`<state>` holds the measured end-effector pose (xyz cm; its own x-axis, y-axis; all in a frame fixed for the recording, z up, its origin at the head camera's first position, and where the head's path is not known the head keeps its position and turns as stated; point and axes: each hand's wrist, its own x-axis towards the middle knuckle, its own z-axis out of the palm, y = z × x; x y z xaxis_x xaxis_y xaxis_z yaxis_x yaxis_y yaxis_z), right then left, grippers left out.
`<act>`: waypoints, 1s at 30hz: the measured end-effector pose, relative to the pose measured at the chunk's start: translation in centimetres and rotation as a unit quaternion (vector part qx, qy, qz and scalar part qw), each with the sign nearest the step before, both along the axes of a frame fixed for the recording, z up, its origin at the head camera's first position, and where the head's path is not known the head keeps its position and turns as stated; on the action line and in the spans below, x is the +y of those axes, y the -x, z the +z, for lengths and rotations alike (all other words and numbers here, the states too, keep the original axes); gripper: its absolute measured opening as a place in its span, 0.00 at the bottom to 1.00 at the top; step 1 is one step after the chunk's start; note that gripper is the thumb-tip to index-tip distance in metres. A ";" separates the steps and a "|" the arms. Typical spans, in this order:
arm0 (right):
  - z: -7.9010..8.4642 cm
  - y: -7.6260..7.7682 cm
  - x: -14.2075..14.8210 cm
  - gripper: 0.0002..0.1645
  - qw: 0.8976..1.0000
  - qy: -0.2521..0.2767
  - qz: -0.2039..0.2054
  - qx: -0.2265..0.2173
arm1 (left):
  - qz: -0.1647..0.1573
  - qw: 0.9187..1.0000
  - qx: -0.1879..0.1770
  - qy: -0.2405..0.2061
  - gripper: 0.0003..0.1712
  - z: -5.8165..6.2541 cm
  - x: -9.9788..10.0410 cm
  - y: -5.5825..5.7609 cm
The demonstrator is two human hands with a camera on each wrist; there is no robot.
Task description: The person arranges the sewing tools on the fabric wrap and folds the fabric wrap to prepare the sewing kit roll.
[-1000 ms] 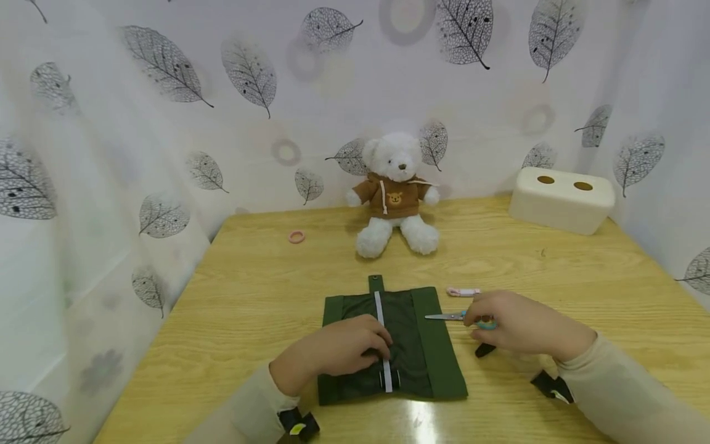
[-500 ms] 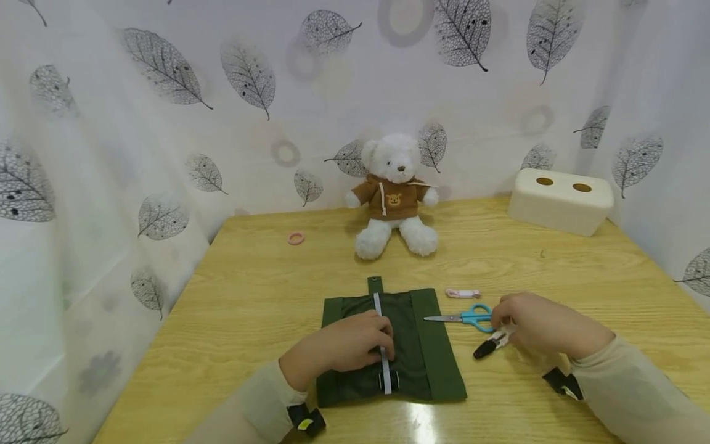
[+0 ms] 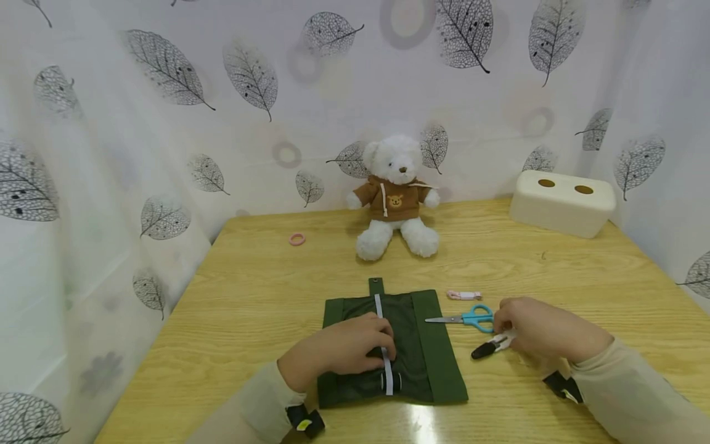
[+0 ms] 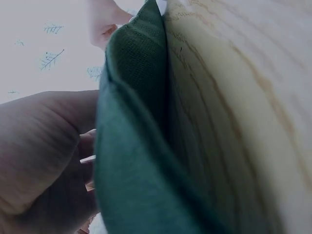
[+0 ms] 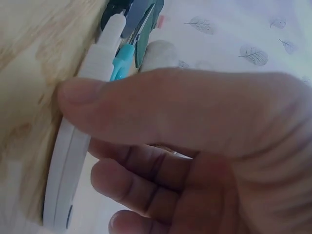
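Note:
A dark green fabric roll (image 3: 444, 357) lies unfolded on the table, with a white band (image 3: 378, 303) down its middle and a snap tab at the top. A black spool-like item (image 3: 395, 381) sits under the band's lower end. My left hand (image 3: 349, 346) rests on the roll, loosely bent fingertips at the band. My right hand (image 3: 546, 327) pinches a slim white tool with a black end (image 3: 484, 350); in the right wrist view the thumb lies across its white body (image 5: 66, 161). Blue-handled scissors (image 3: 471, 317) lie beside that hand, blades over the roll's right edge.
A small pink-and-white bundle (image 3: 465, 296) lies behind the scissors. Farther back are a pink ring (image 3: 297, 239), a white teddy bear in a brown hoodie (image 3: 395, 197) and a cream box with two holes (image 3: 563, 206). Leaf-patterned curtains (image 3: 333, 92) surround the table (image 3: 249, 296).
My right hand has left the scissors' handles, moved right and taken hold of the white tool. The scissors stay where they were. My left hand has shifted slightly right on the roll.

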<state>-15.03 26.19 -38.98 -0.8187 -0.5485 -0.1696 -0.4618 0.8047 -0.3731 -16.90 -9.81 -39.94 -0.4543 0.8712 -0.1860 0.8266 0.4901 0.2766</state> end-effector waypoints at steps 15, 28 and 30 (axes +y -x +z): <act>0.5 -0.2 -0.8 0.14 0.998 0.040 0.036 0.017 | 0.001 1.000 0.006 -0.003 0.09 0.1 0.0 -0.1; 1.4 -0.3 -2.8 0.12 0.998 0.037 0.053 0.020 | 0.004 1.000 0.012 -0.011 0.08 -0.1 0.0 0.0; 1.5 -0.3 -3.1 0.11 0.997 0.038 0.058 0.019 | 0.001 1.000 0.014 -0.014 0.08 -0.1 0.1 0.1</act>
